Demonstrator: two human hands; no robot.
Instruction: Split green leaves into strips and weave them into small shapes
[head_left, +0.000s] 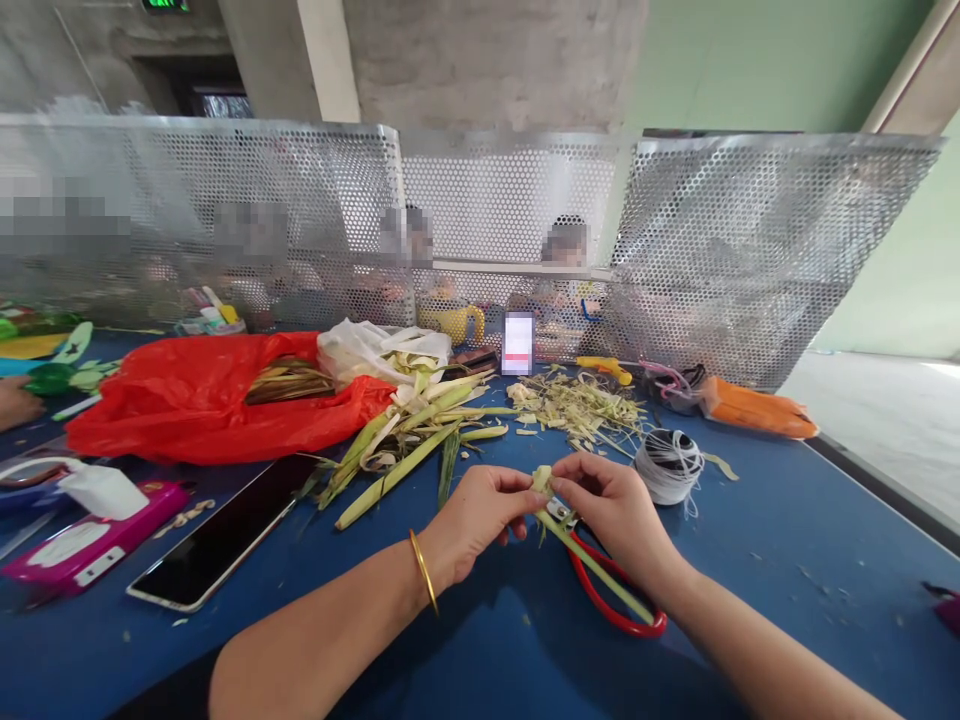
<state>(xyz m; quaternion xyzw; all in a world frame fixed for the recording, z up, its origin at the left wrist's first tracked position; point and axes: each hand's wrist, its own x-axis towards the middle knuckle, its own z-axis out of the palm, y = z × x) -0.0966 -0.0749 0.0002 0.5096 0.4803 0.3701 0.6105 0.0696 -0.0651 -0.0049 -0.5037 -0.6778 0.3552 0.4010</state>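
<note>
Between my two hands is a pale green plant stalk [600,572] with a folded, knob-like top. The fingers of my left hand [491,515] pinch it just below that top. My right hand [611,500] grips the top from the other side with thumb and forefinger. The stalk slants down to the right, over a pair of red-handled scissors [611,615] lying on the blue table. Their blades are partly hidden behind my fingers. Beyond my hands lie a heap of green shreds [577,405] and a pile of long husks and stalks [412,440].
To the right are a ball of white string [669,468] and an orange packet [761,408]. On the left lie a black-screened phone [225,530], a purple packet [97,535] and a red plastic bag [172,395]. A perforated metal screen [510,200] closes the back, with people behind it.
</note>
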